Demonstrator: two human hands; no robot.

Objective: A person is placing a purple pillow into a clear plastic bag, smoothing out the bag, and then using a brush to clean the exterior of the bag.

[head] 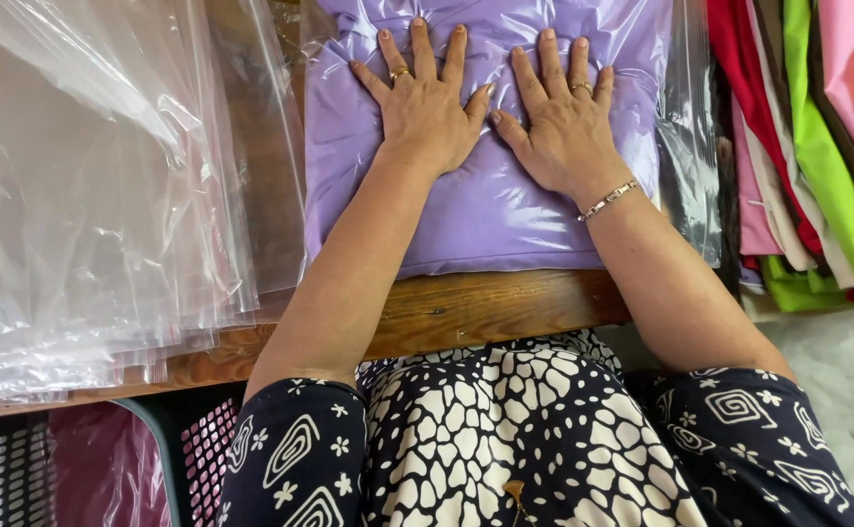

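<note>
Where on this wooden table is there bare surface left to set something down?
Little. One bare strip of wooden table runs along the near edge, below the bagged purple garment pressed flat by the left hand and right hand. Left is crowded with the stack of clear plastic bags; right with folded coloured fabrics.

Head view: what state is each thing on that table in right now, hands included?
Left hand: flat, fingers spread, pressing on the purple bag.
Right hand: flat, fingers spread, pressing beside the left.
Bagged purple cloth: folded, inside clear plastic, lying flat on the table.
Clear plastic bags: empty, stacked in a loose pile at left.
Coloured cloths: folded, stacked at right, unbagged.
Wooden table: front edge bare.
</note>
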